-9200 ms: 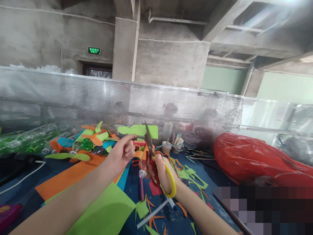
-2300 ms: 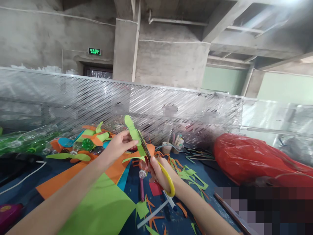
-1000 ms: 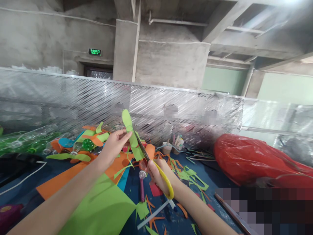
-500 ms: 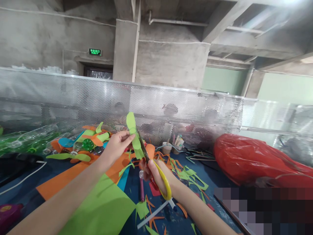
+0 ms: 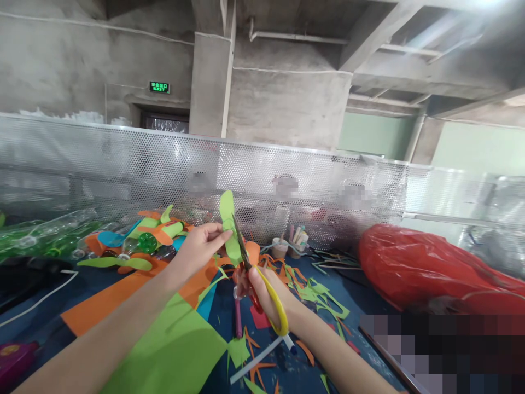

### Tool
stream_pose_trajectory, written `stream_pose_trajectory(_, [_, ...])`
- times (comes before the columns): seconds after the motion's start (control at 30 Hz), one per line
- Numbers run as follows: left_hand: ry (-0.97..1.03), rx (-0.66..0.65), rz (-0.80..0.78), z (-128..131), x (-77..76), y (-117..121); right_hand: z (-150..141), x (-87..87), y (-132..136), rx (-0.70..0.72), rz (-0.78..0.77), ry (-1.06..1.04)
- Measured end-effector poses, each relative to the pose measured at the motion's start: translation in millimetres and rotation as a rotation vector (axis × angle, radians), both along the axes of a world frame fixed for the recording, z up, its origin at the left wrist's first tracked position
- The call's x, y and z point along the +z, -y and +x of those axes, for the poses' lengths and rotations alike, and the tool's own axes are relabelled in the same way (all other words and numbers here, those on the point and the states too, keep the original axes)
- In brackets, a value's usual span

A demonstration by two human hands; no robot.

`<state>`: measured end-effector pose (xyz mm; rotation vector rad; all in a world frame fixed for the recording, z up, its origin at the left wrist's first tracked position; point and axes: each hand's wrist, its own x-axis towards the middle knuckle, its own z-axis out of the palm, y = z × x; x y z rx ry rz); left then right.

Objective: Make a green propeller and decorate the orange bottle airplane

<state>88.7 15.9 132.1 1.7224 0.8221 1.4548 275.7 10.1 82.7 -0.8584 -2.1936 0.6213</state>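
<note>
Right hand [image 5: 266, 290] partly hides scissors [image 5: 244, 256]; left hand [image 5: 204, 241], green cutout [image 5: 232, 247].

Ahead of you: bare grey concrete wall [image 5: 287, 104], blotchy at left, broken by a square column [image 5: 210, 82]. Lit green EXIT sign [image 5: 159, 87] above a dark-framed doorway [image 5: 166, 122]. White pipe [image 5: 303, 37] runs below the ceiling [image 5: 287, 15]; heavy beam [image 5: 379, 33] at upper right, glare in that corner. Pale green wall [image 5: 484, 145] to your right. Perforated metal screen [image 5: 164, 158] stands behind your blue table [image 5: 365, 301].

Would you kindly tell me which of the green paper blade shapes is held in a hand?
It is the raised green shape pinched by the left hand; the others lie in the colourful pile farther left.
</note>
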Motion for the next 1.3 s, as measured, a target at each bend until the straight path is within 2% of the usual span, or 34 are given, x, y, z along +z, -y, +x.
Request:
stream_pose_trajectory(0.5, [0.003,-0.015,0.020,-1.3,-2.4,-3.2,0.3,0.4,-0.5,0.005,0.008,0.005])
stream_pose_trajectory(0.8, [0.011,-0.030,-0.004,0.5,0.3,1.7,-0.9,-0.2,1.6,-0.099,-0.059,0.013])
stream_pose_trajectory(1.3, [0.001,-0.040,-0.030,-1.5,0.9,0.8,-1.6,-2.3,4.4,-0.081,-0.087,-0.054])
